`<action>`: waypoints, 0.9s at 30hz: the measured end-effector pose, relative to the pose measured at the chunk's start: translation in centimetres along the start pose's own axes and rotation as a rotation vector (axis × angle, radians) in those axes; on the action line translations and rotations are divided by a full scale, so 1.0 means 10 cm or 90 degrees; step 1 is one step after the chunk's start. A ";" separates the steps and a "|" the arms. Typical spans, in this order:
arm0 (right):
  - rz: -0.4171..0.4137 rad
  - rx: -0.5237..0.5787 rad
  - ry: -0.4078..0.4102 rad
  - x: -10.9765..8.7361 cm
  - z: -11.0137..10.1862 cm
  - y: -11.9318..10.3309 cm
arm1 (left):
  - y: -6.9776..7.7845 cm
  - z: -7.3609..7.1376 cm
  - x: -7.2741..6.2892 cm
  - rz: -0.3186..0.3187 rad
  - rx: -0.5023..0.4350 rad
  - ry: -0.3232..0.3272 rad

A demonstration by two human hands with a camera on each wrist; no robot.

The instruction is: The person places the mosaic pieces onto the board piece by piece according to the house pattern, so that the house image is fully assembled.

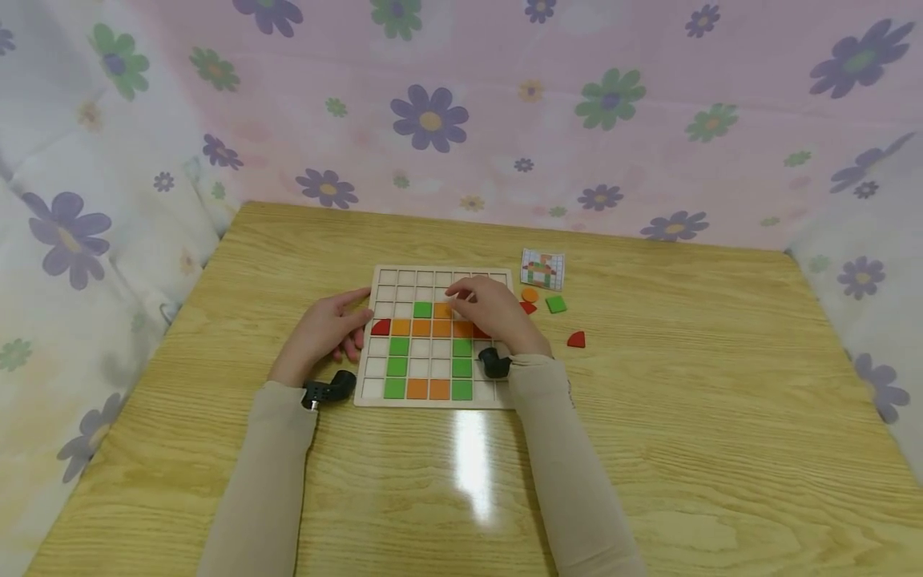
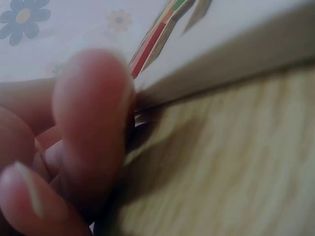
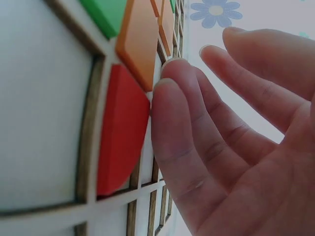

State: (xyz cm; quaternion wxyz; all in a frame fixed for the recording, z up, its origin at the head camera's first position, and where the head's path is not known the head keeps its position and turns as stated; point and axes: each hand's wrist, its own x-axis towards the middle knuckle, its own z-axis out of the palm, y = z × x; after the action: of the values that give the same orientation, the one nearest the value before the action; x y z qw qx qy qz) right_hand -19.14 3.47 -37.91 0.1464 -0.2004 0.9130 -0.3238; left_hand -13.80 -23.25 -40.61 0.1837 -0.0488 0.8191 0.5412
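A wooden grid board (image 1: 372, 391) lies on the table, with green, orange and red tiles in some of its cells. My left hand (image 1: 323, 327) rests at the board's left edge, its fingertips touching the side. Over the board's upper right is my right hand (image 1: 493, 311), its fingers loosely bent near an orange square tile (image 1: 442, 310). The right wrist view shows nothing pinched between those fingers. There, a red quarter-circle tile (image 3: 123, 132) sits in a cell beside them. Another red quarter-circle (image 1: 380, 327) lies in the board's left column.
Right of the board lie an orange round tile (image 1: 530, 295), a green square tile (image 1: 556, 304) and a loose red quarter-circle (image 1: 577, 340). Behind them is a pattern card (image 1: 543, 269) with a coloured grid picture. A flowered cloth (image 1: 497, 120) hangs behind the table.
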 end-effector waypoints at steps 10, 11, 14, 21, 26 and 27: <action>0.003 0.006 0.002 -0.17 -0.05 0.05 | -0.01 0.02 0.01 0.007 -0.016 -0.002; 0.005 0.004 0.003 -0.19 -0.06 0.06 | -0.01 0.02 0.01 0.010 -0.017 -0.001; 0.012 0.003 0.004 -0.26 -0.08 0.11 | -0.01 0.01 0.01 0.010 -0.017 0.000; 0.033 0.007 0.014 -0.41 -0.16 0.21 | 0.00 0.00 0.01 -0.002 -0.002 -0.002; 0.037 0.005 0.017 -0.49 -0.20 0.27 | -0.01 -0.01 0.01 -0.002 0.005 0.001; 0.039 0.003 0.017 -0.50 -0.21 0.28 | -0.02 -0.01 0.01 -0.003 0.004 0.002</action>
State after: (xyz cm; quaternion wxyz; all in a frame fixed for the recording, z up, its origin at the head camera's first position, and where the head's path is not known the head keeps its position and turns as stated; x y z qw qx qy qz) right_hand -16.33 8.89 -37.51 0.1447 -0.1674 0.9198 -0.3241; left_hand -13.85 -23.37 -40.77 0.1838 -0.0511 0.8212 0.5378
